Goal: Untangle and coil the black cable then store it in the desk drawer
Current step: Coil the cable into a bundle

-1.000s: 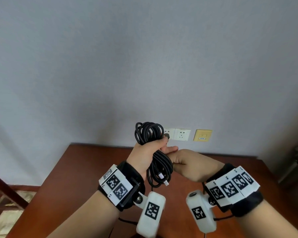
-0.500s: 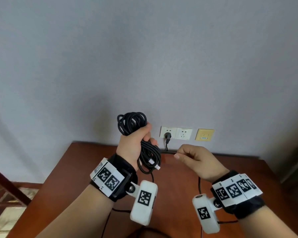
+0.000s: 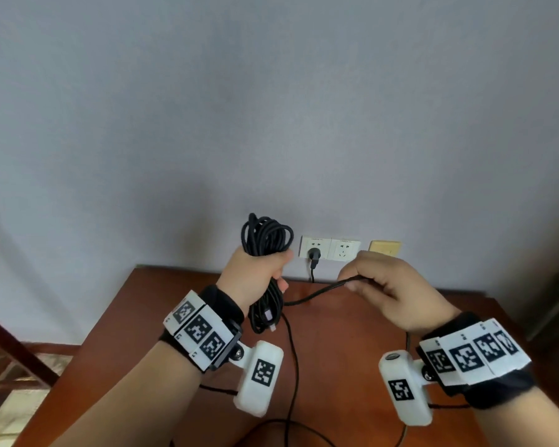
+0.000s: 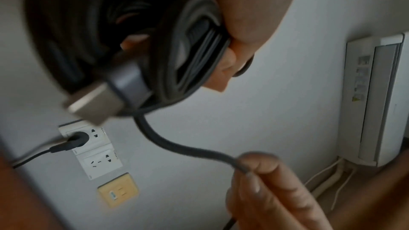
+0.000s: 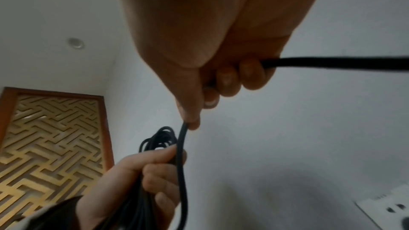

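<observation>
Both of my hands are on the black cable [image 3: 267, 240], centre of the frame above the wooden desk [image 3: 342, 330]: my left hand [image 3: 255, 274] is fisted around the coiled bundle, while my right hand [image 3: 391, 285] pinches the loose strand running out rightward from it.

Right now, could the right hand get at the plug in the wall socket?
Probably yes. The right hand is near the plug with nothing between them, but its grip is taken up by the black cable, so it would have to let go first.
</observation>
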